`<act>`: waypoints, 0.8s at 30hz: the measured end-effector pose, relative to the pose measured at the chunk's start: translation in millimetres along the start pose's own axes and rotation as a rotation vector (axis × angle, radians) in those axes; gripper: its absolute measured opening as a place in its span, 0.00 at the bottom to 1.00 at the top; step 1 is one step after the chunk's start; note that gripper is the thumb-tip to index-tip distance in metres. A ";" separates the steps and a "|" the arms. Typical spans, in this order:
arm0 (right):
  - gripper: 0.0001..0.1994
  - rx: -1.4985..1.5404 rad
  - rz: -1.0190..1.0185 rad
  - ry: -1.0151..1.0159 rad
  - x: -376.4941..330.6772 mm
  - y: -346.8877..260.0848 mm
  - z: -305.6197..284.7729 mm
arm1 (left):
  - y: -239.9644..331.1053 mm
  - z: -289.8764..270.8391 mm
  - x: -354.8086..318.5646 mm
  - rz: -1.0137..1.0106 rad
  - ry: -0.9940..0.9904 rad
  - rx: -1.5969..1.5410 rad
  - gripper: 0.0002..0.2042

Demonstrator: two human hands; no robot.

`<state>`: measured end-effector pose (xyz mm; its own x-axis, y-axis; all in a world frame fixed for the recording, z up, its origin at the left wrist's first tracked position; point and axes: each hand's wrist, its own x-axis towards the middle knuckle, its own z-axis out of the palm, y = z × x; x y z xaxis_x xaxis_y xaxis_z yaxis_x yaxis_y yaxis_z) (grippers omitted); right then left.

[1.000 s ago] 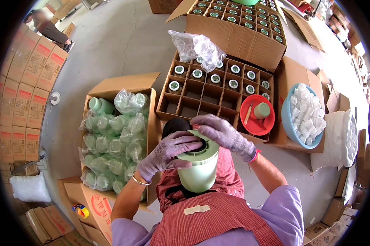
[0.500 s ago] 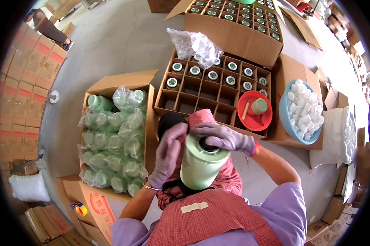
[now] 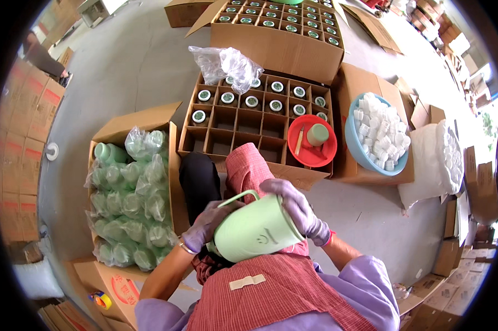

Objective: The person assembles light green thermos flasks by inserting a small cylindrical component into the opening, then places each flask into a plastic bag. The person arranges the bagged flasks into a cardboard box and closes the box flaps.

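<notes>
A pale green thermos jug (image 3: 254,234) with a loop handle and a small smiling face printed on its side lies tilted across my lap. My left hand (image 3: 209,223), in a mauve glove, grips its left end beside the handle. My right hand (image 3: 297,208), gloved alike, is wrapped over the right end, hiding most of that end. Beyond my knees stands a divided carton (image 3: 189,144) with several white-capped bottles in its cells. A red bowl (image 3: 297,157) on its right corner holds a green cup (image 3: 318,134) and a thin tool (image 3: 299,141).
To the left, an open carton (image 3: 174,165) holds several green jugs in clear bags (image 3: 132,204). A light blue basin (image 3: 352,144) of white caps sits on a carton at right. Crumpled clear plastic (image 3: 224,66) lies over the bottles. A second bottle carton (image 3: 276,52) stands behind.
The jug has gone from upright to lying tilted, its handle now showing. My left hand has closed on its left end; my right hand has slid from the top to the right end. The view has shifted.
</notes>
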<state>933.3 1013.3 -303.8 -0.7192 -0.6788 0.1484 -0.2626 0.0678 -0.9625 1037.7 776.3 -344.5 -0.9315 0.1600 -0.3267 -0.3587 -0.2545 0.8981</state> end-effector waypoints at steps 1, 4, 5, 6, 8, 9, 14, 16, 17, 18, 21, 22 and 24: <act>0.22 0.008 0.081 0.008 -0.7 11.6 1.0 | 20.1 6.1 -2.0 -0.165 0.055 -0.251 0.14; 0.28 1.194 0.827 0.286 11.2 65.4 0.3 | 72.4 40.4 -0.4 0.757 0.163 1.249 0.17; 0.30 1.015 0.766 0.293 12.9 54.3 1.6 | 76.0 36.9 2.0 0.805 0.189 1.220 0.19; 0.31 0.703 0.524 0.117 10.6 59.7 -6.1 | 71.8 26.6 4.5 0.838 0.224 1.039 0.18; 0.29 -0.008 -0.113 0.252 10.2 38.9 -8.3 | 66.4 15.0 2.1 0.232 0.233 0.191 0.16; 0.28 -0.049 -0.351 0.060 17.4 11.5 -15.0 | 46.5 4.1 0.9 0.109 0.284 -0.033 0.16; 0.28 0.907 0.353 0.239 18.7 58.2 -0.5 | 81.1 41.4 13.9 0.928 0.204 1.291 0.11; 0.29 0.720 0.472 0.285 16.4 47.3 -5.8 | 74.0 22.1 20.4 0.844 0.224 0.996 0.12; 0.30 0.226 0.181 0.317 17.5 40.1 -8.0 | 63.6 10.9 22.3 0.600 0.230 0.619 0.15; 0.28 -0.024 -0.256 0.181 20.6 25.1 -17.9 | 55.5 9.7 22.6 0.002 0.361 0.067 0.19; 0.28 0.581 0.342 0.164 23.1 22.5 -8.4 | 64.8 32.1 18.1 0.706 0.305 0.765 0.18; 0.29 0.701 0.506 0.327 27.7 19.9 -6.7 | 72.4 38.5 20.1 0.860 0.248 1.148 0.13; 0.30 1.097 0.585 0.280 20.0 53.1 -11.6 | 75.0 46.2 22.7 0.941 0.200 1.318 0.10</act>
<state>897.5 1011.7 -349.3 -0.6929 -0.5665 -0.4460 0.7093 -0.4245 -0.5627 992.5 805.0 -270.9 -0.8097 0.2826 0.5143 0.5077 0.7768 0.3725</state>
